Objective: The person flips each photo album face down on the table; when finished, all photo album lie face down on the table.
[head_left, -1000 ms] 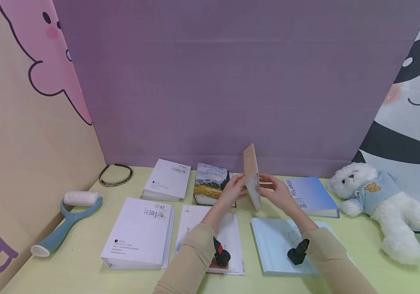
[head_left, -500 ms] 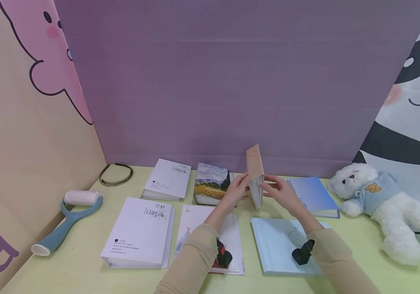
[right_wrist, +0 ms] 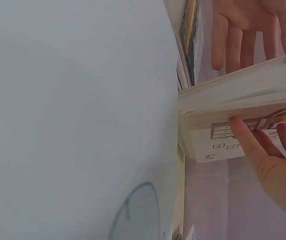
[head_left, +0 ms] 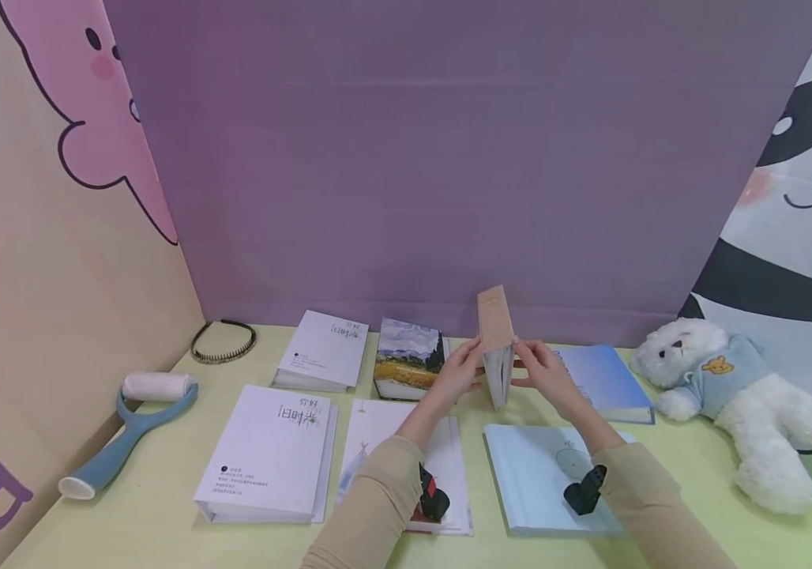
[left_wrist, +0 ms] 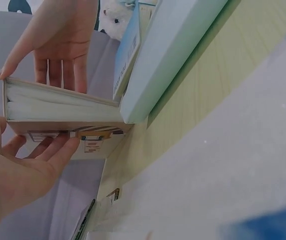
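A thick photo album [head_left: 495, 320] with a tan cover stands on end near the back of the table, its block of pale pages facing me. My left hand [head_left: 457, 373] holds it from the left, fingers spread on the cover and thumb at the edge. From the other side my right hand [head_left: 548, 378] holds it, thumb at the top edge. In the left wrist view, the right hand's fingers [left_wrist: 68, 72] lie behind the far cover. Printed frames and stripes show on the album's covers [right_wrist: 233, 131] in the right wrist view.
A blue POLAROID album [head_left: 608, 379] and white teddy bear [head_left: 722, 387] lie right. A pale blue album [head_left: 527, 474] lies in front. Left are a landscape-covered book [head_left: 406, 359], white albums [head_left: 267, 450], a headband [head_left: 224, 344] and a lint roller [head_left: 129, 431]. A purple backdrop [head_left: 406, 174] stands behind.
The tan album has shifted slightly right and turned, showing more of its tan side. My right hand has moved a little right, and its thumb has come up to the album's edge.
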A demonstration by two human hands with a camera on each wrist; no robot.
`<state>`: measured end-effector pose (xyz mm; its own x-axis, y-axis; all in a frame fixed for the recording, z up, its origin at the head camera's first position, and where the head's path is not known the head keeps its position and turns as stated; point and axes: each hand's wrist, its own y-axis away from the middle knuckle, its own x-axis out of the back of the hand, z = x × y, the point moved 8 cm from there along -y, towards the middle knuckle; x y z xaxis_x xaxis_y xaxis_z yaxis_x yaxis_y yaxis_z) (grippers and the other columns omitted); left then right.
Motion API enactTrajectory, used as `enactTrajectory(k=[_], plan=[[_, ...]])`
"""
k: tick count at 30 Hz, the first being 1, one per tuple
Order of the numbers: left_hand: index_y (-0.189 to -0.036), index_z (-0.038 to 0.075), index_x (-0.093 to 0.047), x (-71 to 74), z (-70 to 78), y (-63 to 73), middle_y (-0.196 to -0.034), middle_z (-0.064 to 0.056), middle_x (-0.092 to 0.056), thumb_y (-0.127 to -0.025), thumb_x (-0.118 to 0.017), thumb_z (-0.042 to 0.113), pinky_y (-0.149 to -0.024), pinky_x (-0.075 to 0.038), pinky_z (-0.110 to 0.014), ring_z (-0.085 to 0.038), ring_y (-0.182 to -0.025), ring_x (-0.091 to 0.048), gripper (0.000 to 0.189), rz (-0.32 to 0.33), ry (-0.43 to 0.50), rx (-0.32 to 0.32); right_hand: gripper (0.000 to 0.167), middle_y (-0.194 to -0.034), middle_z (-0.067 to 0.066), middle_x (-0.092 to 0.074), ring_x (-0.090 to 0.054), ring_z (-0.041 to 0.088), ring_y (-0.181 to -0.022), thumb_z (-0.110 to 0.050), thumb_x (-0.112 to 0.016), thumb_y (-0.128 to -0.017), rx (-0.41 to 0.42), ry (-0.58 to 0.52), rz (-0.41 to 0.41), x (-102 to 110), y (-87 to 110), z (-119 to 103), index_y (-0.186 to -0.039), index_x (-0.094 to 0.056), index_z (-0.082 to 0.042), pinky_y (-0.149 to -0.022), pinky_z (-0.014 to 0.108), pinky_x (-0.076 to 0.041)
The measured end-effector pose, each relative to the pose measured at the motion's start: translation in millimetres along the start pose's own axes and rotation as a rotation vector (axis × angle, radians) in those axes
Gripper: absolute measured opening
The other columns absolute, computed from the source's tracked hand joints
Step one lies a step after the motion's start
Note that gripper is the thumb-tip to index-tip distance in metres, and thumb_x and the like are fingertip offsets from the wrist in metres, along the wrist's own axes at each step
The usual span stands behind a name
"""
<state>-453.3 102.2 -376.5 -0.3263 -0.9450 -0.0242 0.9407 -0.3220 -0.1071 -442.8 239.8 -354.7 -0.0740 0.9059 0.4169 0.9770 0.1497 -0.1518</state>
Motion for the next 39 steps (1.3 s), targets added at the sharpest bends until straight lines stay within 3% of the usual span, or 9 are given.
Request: enactTrajectory(k=[6, 14, 18, 24, 31, 39], plan=[[-0.145, 0.022, -0.037, -0.7, -3.8, -0.9, -0.145, -0.011, -0.041, -0.101, -0.038, 0.038, -0.100, -0.042, -0.052, -0.035, -0.124, -0.050, 0.047, 0.006, 0.015, 0.013, 0.066, -0.136, 0.027, -0.034, -0.042, 0.044, -0.123, -0.047, -0.037, -0.099, 0.001, 0.007, 0.010, 1.0, 2.5, -1.6, -0.137, -0.028, 0.006, -0.089, 0.049, -0.051], [-0.140, 0.006, -0.042, 0.7, -9.2, -0.5, -0.144, -0.015, -0.042, -0.099, -0.040, 0.042, -0.100, -0.044, -0.047, -0.035, -0.125, -0.049, 0.055, 0.003, -0.008, 0.060, 0.065, -0.134, 0.025, -0.036, -0.043, 0.041, -0.121, -0.045, -0.039, -0.099, -0.009, 0.026, 0.010, 1.8, 2.9, 1.1, -0.141, -0.027, 0.003, -0.088, 0.043, -0.053], [-0.141, 0.004, -0.040, -0.5, -9.2, 1.0, -0.145, -0.016, -0.041, -0.100, -0.038, 0.040, -0.101, -0.042, -0.050, -0.036, -0.126, -0.047, 0.054, -0.014, 0.008, 0.065, 0.066, -0.135, 0.026, -0.035, -0.042, 0.041, -0.123, -0.045, -0.039, -0.099, -0.024, 0.031, -0.003, 0.6, 3.5, 4.4, -0.142, -0.025, 0.003, -0.089, 0.042, -0.053], [-0.145, 0.010, -0.035, -5.0, -10.5, 0.6, -0.147, -0.014, -0.039, -0.102, -0.033, 0.037, -0.104, -0.038, -0.051, -0.033, -0.128, -0.046, 0.051, -0.061, 0.044, 0.095, 0.065, -0.142, 0.027, -0.026, -0.034, 0.044, -0.128, -0.041, -0.039, -0.100, 0.001, 0.014, -0.016, 4.1, 4.2, -0.7, -0.146, -0.017, 0.000, -0.095, 0.049, -0.048], [-0.124, 0.009, -0.054, -9.7, -20.9, -8.1, -0.138, -0.007, -0.050, -0.101, -0.040, 0.034, -0.094, -0.050, -0.041, -0.024, -0.117, -0.057, 0.037, -0.087, -0.056, 0.037, 0.063, -0.150, 0.028, -0.016, -0.028, 0.046, -0.133, -0.035, -0.037, -0.101, 0.049, -0.012, -0.046, 13.8, 12.2, -7.4, -0.152, -0.009, -0.011, -0.095, 0.053, -0.046], [-0.131, 0.011, -0.053, -20.2, -21.7, 1.0, -0.138, -0.016, -0.048, -0.100, -0.042, 0.020, -0.097, -0.045, -0.051, -0.037, -0.121, -0.052, 0.034, -0.062, -0.055, 0.121, 0.062, -0.152, 0.027, -0.017, -0.032, 0.044, -0.131, -0.035, -0.034, -0.102, 0.015, -0.067, -0.070, 22.6, 18.3, 1.5, -0.151, -0.007, -0.009, -0.096, 0.051, -0.045]])
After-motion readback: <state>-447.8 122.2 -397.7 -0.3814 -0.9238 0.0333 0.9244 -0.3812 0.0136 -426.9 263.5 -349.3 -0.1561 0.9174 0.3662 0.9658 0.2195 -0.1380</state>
